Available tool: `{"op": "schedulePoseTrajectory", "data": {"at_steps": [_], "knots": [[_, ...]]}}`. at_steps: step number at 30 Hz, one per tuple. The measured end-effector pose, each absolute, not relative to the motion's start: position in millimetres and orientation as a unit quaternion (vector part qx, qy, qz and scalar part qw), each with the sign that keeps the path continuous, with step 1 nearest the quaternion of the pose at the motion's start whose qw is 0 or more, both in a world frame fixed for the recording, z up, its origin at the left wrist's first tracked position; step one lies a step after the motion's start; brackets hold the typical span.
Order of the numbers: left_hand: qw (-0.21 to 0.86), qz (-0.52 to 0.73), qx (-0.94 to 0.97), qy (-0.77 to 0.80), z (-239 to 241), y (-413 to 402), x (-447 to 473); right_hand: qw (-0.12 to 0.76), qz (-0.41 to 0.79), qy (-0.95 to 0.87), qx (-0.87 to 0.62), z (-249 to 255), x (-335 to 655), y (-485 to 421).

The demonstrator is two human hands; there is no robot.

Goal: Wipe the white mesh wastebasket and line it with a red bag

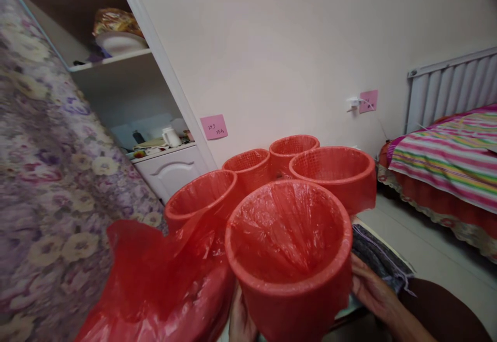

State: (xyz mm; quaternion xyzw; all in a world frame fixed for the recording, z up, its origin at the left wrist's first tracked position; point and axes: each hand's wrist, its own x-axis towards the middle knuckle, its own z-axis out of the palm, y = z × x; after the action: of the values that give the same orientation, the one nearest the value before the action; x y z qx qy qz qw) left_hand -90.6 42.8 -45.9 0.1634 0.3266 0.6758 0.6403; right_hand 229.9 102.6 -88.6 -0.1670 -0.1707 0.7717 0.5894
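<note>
A round red bin [295,308] lined with a red plastic bag stands nearest me, its mouth tilted toward me. My left hand [241,318] grips its lower left side, the fingers partly hidden behind it. On the other side, my right hand [368,285] presses against the bin's wall, with its fingertips out of sight. The liner [289,228] is gathered in folds inside and turned over the rim. To the left spreads a loose red plastic bag [155,280], covering what looks like another round red thing.
Several more red bins, such as the left one [202,194] and the right one [334,166], crowd behind. A floral curtain [73,202] hangs left, beside a shelf cabinet [166,171]. A striped bed [458,150] stands right. Dark cloth [382,254] lies by my right hand.
</note>
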Motion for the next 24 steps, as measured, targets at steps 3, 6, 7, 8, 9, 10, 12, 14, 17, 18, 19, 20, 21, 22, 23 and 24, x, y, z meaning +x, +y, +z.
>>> {"op": "schedulePoseTrajectory", "data": {"at_steps": [3,6,7,8,9,10,12,14,17,18,19,20,21,22,23,24], "knots": [[0.655,0.682,0.156,0.285,-60.4,45.5,-84.2,0.606,0.759,-0.149,-0.187,-94.6,232.1,102.1],[0.65,0.695,0.161,0.263,-69.0,36.2,-76.6,0.577,0.79,-0.112,-0.171,-97.5,232.0,93.0],[0.656,0.693,0.165,0.25,-71.3,30.3,-73.8,0.558,0.808,-0.105,-0.159,-97.1,230.9,87.8],[0.671,0.683,0.17,0.236,-73.8,23.8,-70.7,0.54,0.822,-0.103,-0.148,-96.2,229.4,82.0],[0.688,0.67,0.174,0.219,-76.5,16.9,-67.4,0.527,0.832,-0.103,-0.139,-95.1,227.5,76.1],[0.708,0.652,0.177,0.204,-79.6,10.4,-64.0,0.522,0.836,-0.104,-0.133,-94.1,225.3,70.6],[0.741,0.621,0.175,0.186,-86.0,-0.3,-56.9,0.523,0.834,-0.114,-0.135,-93.1,221.1,62.1],[0.742,0.618,0.165,0.199,-91.3,-6.3,-50.7,0.523,0.827,-0.131,-0.159,-94.4,217.8,57.8],[0.72,0.63,0.158,0.244,-93.8,-7.6,-46.1,0.519,0.819,-0.129,-0.21,-100.1,215.4,57.0],[0.714,0.633,0.159,0.256,-93.3,-7.0,-45.9,0.522,0.816,-0.115,-0.219,-102.5,215.4,57.5],[0.709,0.633,0.16,0.265,-92.4,-6.3,-46.1,0.527,0.814,-0.098,-0.221,-104.9,215.6,58.2],[0.707,0.633,0.16,0.271,-91.4,-5.6,-46.6,0.532,0.814,-0.082,-0.219,-107.1,216.0,59.1],[0.706,0.633,0.16,0.275,-90.5,-5.1,-47.2,0.536,0.814,-0.069,-0.213,-109.1,216.7,60.0],[0.705,0.631,0.159,0.281,-89.9,-4.8,-47.8,0.541,0.814,-0.061,-0.205,-110.7,217.4,60.8],[0.706,0.628,0.159,0.287,-89.6,-4.5,-48.4,0.545,0.812,-0.058,-0.2,-111.9,218.2,61.6],[0.706,0.625,0.158,0.293,-89.6,-4.2,-49.0,0.55,0.809,-0.059,-0.198,-112.6,219.0,62.2]]}}
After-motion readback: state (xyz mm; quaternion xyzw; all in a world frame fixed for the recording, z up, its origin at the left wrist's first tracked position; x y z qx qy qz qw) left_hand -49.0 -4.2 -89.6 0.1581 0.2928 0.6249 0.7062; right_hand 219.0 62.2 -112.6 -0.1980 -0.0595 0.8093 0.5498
